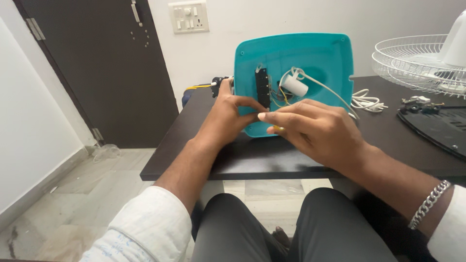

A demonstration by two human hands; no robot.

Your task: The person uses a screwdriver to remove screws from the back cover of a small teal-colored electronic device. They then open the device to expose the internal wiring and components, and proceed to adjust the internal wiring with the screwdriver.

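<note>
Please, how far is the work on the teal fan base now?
Done: the teal base stands open, showing switch block, white capacitor and wires. In hand: left hand and right hand work at its lower edge. Left: fan grille and black cover lie apart.

Teal plastic fan base (310,53) upright on the dark table edge (hollow underside, wiring exposed).
</note>
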